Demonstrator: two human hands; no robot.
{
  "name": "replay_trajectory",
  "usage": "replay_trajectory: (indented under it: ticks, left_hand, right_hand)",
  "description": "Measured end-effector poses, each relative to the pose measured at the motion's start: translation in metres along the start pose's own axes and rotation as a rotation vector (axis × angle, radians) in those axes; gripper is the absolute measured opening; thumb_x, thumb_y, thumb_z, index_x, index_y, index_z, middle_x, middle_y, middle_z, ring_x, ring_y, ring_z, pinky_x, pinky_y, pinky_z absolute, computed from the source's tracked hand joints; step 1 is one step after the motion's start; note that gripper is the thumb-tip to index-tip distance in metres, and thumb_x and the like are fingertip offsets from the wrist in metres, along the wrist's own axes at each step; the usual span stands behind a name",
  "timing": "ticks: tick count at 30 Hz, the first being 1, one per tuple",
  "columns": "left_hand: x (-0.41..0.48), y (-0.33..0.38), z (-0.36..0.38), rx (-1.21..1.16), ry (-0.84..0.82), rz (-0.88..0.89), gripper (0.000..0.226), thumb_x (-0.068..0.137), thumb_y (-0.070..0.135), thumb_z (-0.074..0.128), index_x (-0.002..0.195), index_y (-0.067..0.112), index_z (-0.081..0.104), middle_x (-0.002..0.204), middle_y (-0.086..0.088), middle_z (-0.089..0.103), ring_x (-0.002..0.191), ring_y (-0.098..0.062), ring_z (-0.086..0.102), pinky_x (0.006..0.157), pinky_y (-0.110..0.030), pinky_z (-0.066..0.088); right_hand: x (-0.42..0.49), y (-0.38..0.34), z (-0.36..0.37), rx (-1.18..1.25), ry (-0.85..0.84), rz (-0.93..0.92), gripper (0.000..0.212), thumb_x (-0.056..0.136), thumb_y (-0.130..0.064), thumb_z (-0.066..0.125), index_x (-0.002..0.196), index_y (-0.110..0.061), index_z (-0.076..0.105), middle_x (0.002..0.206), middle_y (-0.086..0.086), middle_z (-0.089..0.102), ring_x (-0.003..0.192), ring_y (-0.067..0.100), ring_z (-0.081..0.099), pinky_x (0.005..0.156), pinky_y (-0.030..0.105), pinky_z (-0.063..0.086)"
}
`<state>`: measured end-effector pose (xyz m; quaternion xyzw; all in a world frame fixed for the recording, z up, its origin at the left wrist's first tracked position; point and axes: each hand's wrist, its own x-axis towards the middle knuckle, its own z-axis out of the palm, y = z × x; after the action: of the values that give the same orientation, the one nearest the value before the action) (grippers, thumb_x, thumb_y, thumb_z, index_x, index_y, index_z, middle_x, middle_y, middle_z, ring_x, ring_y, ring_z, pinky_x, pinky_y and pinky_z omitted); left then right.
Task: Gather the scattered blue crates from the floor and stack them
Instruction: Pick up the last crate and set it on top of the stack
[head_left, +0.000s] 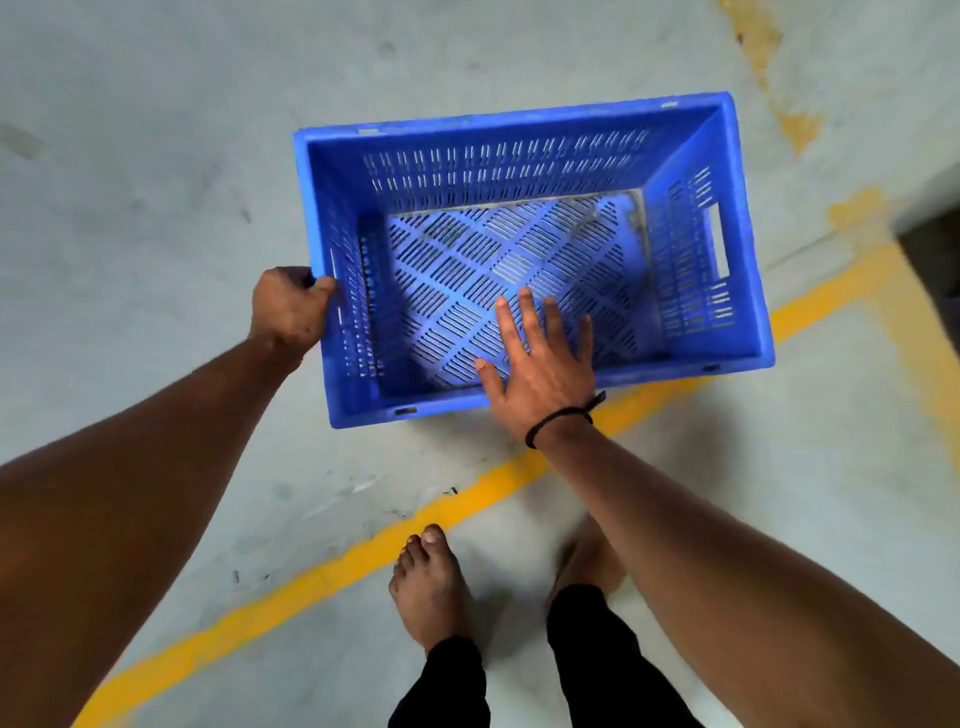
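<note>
Plainly, left hand (291, 306) grips the slotted plastic crate (519, 135) by its rim; right hand (540, 358) hovers flat, fingers spread.

The blue crate (519, 119) is open at the top, so a hand can drop straight in, down to its slatted bottom. Its four walls shut off any way in from the side, save the handle slot (719, 241) in the right end wall. My left hand (288, 312) grips the left end rim and my right hand (540, 374) lies spread over the near long rim, which leaves the far rim and the right end rim free to take. The floor (130, 182) lies open to the left of the crate and beyond it. The near side is tighter: my bare left foot (426, 587) stands just behind the yellow line (467, 499), below my forearms.
</note>
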<state>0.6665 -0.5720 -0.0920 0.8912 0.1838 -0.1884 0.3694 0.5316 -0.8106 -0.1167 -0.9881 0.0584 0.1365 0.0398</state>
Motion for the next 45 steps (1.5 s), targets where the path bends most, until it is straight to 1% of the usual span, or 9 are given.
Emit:
replay_trajectory:
  ticks: [4, 9, 13, 18, 22, 26, 31, 37, 45]
  left_hand:
    - [-0.011, 0.000, 0.007, 0.057, 0.043, 0.096, 0.041, 0.085, 0.038, 0.045, 0.088, 0.000, 0.060, 0.087, -0.028, 0.064, 0.076, -0.037, 0.060, 0.071, -0.044, 0.048]
    - [-0.060, -0.008, 0.024, 0.315, 0.094, 0.339, 0.070, 0.095, 0.035, 0.047, 0.147, -0.003, 0.019, 0.155, -0.021, 0.021, 0.143, -0.036, 0.019, 0.117, -0.042, 0.014]
    - [-0.066, -0.014, 0.034, 0.773, 0.041, 0.648, 0.072, 0.092, 0.052, 0.030, 0.149, 0.008, 0.022, 0.158, -0.009, 0.017, 0.147, -0.028, 0.011, 0.117, -0.044, -0.004]
    - [-0.048, -0.030, 0.040, 0.971, -0.074, 0.671, 0.072, 0.084, 0.038, 0.031, 0.144, -0.002, 0.031, 0.152, -0.018, 0.031, 0.143, -0.032, 0.023, 0.114, -0.029, -0.020]
    - [-0.036, -0.036, 0.025, 1.041, -0.081, 0.697, 0.075, 0.083, 0.041, 0.030, 0.143, -0.005, 0.031, 0.151, -0.020, 0.032, 0.144, -0.025, 0.019, 0.116, -0.029, -0.014]
    - [-0.032, -0.039, 0.013, 1.058, -0.110, 0.664, 0.079, 0.083, 0.048, 0.033, 0.143, -0.004, 0.031, 0.151, -0.019, 0.031, 0.143, -0.008, -0.017, 0.116, -0.030, -0.013]
    - [-0.030, -0.024, 0.009, 1.026, -0.030, 0.634, 0.076, 0.085, 0.050, 0.029, 0.148, 0.008, 0.027, 0.157, -0.010, 0.023, 0.146, -0.029, 0.015, 0.112, -0.031, -0.019]
    - [0.006, -0.005, 0.008, 0.968, 0.093, 0.713, 0.073, 0.091, 0.053, 0.036, 0.150, 0.013, 0.019, 0.159, -0.011, 0.011, 0.146, -0.032, 0.007, 0.110, -0.030, -0.023]
    - [0.019, -0.006, 0.009, 0.746, 0.041, 0.502, 0.072, 0.092, 0.033, 0.052, 0.150, 0.008, 0.017, 0.159, -0.013, -0.009, 0.143, -0.040, 0.013, 0.117, -0.046, 0.015]
  right_hand:
    - [0.005, 0.004, -0.003, 0.020, -0.013, 0.011, 0.075, 0.086, -0.063, 0.030, 0.150, -0.029, 0.012, 0.158, -0.001, 0.015, 0.144, 0.028, 0.019, 0.114, 0.057, 0.010]
    - [0.006, 0.022, -0.026, 0.121, -0.021, -0.053, 0.075, 0.084, -0.066, 0.031, 0.149, -0.032, 0.015, 0.159, 0.001, 0.014, 0.143, 0.029, 0.022, 0.114, 0.056, 0.014]
    - [0.011, 0.089, -0.036, 0.012, 0.078, 0.048, 0.073, 0.083, -0.065, 0.036, 0.147, -0.035, 0.022, 0.157, 0.001, 0.022, 0.141, 0.030, 0.027, 0.112, 0.058, 0.014]
    - [0.005, 0.130, -0.020, 0.006, -0.025, 0.173, 0.067, 0.086, -0.062, 0.025, 0.148, -0.039, 0.015, 0.159, -0.003, 0.010, 0.145, 0.027, 0.016, 0.116, 0.055, 0.006]
    - [-0.009, 0.109, -0.008, 0.062, 0.007, 0.213, 0.063, 0.087, -0.060, 0.021, 0.147, -0.039, 0.020, 0.158, 0.000, 0.019, 0.143, 0.026, 0.024, 0.113, 0.052, 0.012]
    - [-0.020, 0.090, -0.001, 0.089, -0.007, 0.222, 0.062, 0.087, -0.055, 0.032, 0.146, -0.044, 0.016, 0.158, -0.002, 0.017, 0.144, 0.025, 0.021, 0.113, 0.054, 0.012]
    - [0.007, 0.119, -0.024, 0.027, 0.098, 0.149, 0.071, 0.084, -0.056, 0.043, 0.147, -0.039, 0.018, 0.158, 0.004, 0.017, 0.143, 0.031, 0.021, 0.112, 0.059, 0.012]
    - [0.075, 0.202, -0.064, 0.013, 0.071, 0.258, 0.078, 0.085, -0.045, 0.055, 0.149, -0.037, 0.010, 0.160, 0.005, -0.004, 0.144, 0.034, 0.014, 0.106, 0.057, 0.029]
    - [0.081, 0.207, -0.044, 0.166, -0.004, 0.217, 0.086, 0.085, -0.018, 0.064, 0.148, -0.040, 0.009, 0.157, -0.011, -0.019, 0.115, 0.035, 0.054, 0.088, 0.042, 0.048]
